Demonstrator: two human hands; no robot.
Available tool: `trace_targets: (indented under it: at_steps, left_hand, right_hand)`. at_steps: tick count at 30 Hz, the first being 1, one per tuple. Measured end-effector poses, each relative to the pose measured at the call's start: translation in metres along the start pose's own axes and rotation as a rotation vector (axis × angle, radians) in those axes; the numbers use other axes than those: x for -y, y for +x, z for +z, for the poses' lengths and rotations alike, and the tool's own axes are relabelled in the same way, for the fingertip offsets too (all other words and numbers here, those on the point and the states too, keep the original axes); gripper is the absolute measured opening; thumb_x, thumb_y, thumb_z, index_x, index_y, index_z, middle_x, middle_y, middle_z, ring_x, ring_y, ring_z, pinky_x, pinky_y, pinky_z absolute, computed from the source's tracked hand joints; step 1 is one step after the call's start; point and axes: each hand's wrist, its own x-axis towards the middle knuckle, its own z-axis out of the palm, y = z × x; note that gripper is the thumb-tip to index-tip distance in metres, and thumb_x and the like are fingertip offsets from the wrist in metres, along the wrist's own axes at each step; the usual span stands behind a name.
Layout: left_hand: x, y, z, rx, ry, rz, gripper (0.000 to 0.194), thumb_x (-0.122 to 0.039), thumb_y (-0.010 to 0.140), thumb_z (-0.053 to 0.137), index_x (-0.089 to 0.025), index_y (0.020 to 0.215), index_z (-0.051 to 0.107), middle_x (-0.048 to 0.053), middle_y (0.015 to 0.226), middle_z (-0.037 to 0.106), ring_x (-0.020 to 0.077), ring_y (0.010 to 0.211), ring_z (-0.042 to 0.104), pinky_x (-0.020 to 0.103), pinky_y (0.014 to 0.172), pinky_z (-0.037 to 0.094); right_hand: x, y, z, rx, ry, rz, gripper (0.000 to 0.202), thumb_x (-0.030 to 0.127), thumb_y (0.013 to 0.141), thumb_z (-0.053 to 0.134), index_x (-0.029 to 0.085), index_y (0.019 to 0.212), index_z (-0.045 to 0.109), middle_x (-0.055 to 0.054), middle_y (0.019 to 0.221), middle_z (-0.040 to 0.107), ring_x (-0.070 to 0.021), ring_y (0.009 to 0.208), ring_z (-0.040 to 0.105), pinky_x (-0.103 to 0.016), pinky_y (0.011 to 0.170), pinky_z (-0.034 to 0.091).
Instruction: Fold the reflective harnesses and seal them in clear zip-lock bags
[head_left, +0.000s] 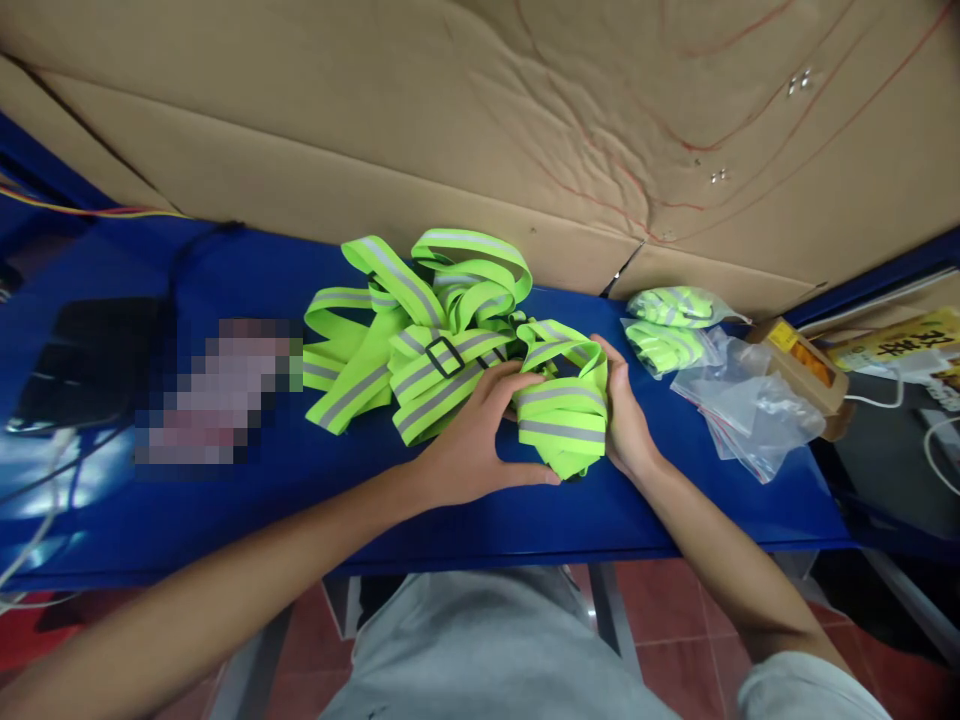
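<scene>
A folded bundle of neon-yellow straps point(562, 428) with grey stripes is between my two hands above the blue table point(480, 520). My left hand point(480, 435) has its thumb and fingers around the bundle's left side. Against the bundle's right side rests my right hand point(625, 415), its fingers partly hidden behind it. Just left of the bundle lies a loose heap of the same straps point(352, 370), with a black buckle point(445, 356) showing on top.
Bagged straps point(667, 330) and clear plastic bags point(757, 400) lie to the right, beside a small cardboard box point(799, 365). A black device point(86, 360) and a blurred-out item point(225, 395) are at left. Cardboard point(375, 120) stands behind the table.
</scene>
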Motion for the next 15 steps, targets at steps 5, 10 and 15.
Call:
trace_targets:
  at_steps: [5,10,15]
  left_hand:
    - [0.000,0.002,-0.003,-0.084,-0.444,-0.089,0.087,-0.057,0.069,0.092,-0.026,0.139,0.052,0.015,0.149,0.052,0.0333,0.136,0.057,0.046,0.104,0.060]
    - [-0.002,0.009,-0.010,0.160,-0.984,-0.305,0.077,-0.083,0.087,0.057,-0.020,0.131,0.062,0.017,0.128,0.072,0.0305,0.102,0.074,0.041,0.079,0.062]
    - [0.001,0.008,-0.007,0.366,-0.990,-0.358,0.090,-0.091,0.089,0.035,-0.016,0.119,0.073,0.021,0.114,0.078,0.0330,0.104,0.075,0.041,0.084,0.060]
  right_hand:
    - [0.006,-0.007,-0.010,0.123,-0.255,-0.328,0.099,0.090,0.090,0.004,0.031,0.170,-0.004,-0.015,0.172,0.030,-0.0322,0.150,0.050,-0.048,0.106,0.058]
    - [0.020,-0.014,-0.018,0.033,-0.581,-0.705,0.102,0.083,0.085,0.061,0.036,0.168,0.025,-0.014,0.164,0.039,-0.0413,0.147,0.048,-0.061,0.118,0.047]
    - [0.021,-0.011,-0.016,-0.100,-0.399,-0.613,0.063,0.059,0.095,0.065,0.034,0.151,0.053,-0.011,0.131,0.066,-0.0315,0.111,0.068,-0.050,0.091,0.061]
